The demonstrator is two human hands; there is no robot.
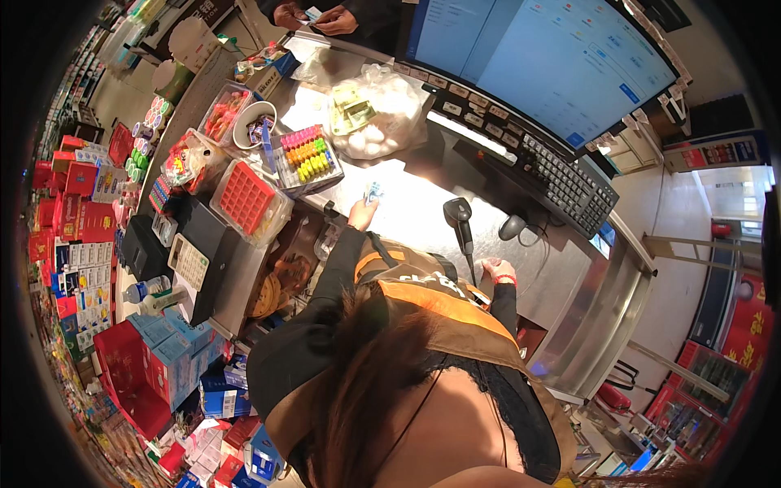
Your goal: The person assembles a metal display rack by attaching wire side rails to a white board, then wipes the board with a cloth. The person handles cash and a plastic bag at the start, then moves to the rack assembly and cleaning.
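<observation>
My left hand (362, 215) is over the near side of the metal counter (416, 213), its fingers closed on a small blue-and-white packet (373, 192). My right hand (498, 268) rests at the counter's near edge with a red band (504, 280) round the wrist. Its fingers look loosely apart, and I see nothing in them. Between my hands a black handheld barcode scanner (459, 213) lies with its cable toward me. Beyond my left hand stands a clear plastic bag (390, 102) of white eggs, with a green-and-yellow pack (351, 111) on it.
A box of coloured lighters (307, 159), a white tub (255, 122) and a red-gridded container (244, 198) stand at left. A mouse (512, 227), keyboard (568, 186) and large monitor (541, 57) occupy the right. Across the counter, another person's hands (336, 20) hold a small item.
</observation>
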